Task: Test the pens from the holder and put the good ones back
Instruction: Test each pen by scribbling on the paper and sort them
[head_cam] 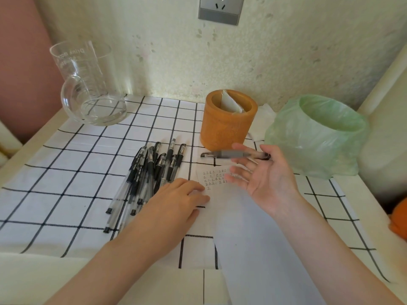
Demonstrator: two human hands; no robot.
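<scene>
An orange cylindrical pen holder [226, 126] stands at the back of the checked cloth, with a folded white paper inside. Several black-capped clear pens [149, 175] lie in a pile left of centre. My left hand [176, 205] rests palm down on the edge of a white paper sheet [240, 227], beside the pile. Small written test marks [214, 178] fill the sheet's top corner. My right hand [264, 179] hovers palm up over the sheet with fingers spread. One pen [209, 155] lies loosely across those fingers, pointing left, just in front of the holder.
A clear glass jug [90, 84] stands at the back left. A small bin lined with a green plastic bag [319, 137] sits right of the holder. An orange object [399, 221] shows at the right edge. A wall with a socket [221, 8] is behind.
</scene>
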